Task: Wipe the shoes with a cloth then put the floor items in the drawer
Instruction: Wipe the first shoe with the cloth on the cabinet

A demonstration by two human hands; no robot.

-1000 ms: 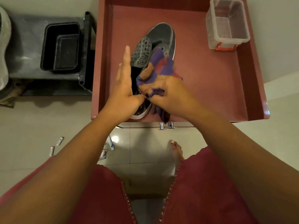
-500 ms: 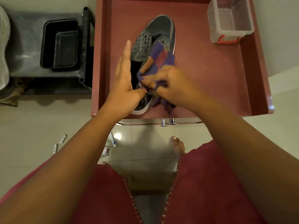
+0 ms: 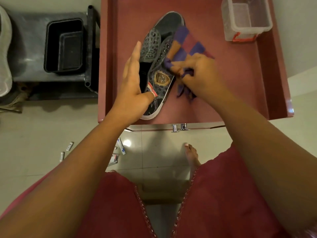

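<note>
Right hand rubs cloth against shoe.

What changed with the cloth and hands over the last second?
The right hand, gripping the cloth, slid off the shoe toward its right side, uncovering the gold emblem on the shoe's side. The left hand stayed flat against the shoe's left side, fingers straight. The shoe, the clear container and the small items on the floor kept their places.

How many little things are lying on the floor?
4 that I can see: two small tubes left of the arm, a tube and a small box by the drawer. The arm may hide more.
</note>
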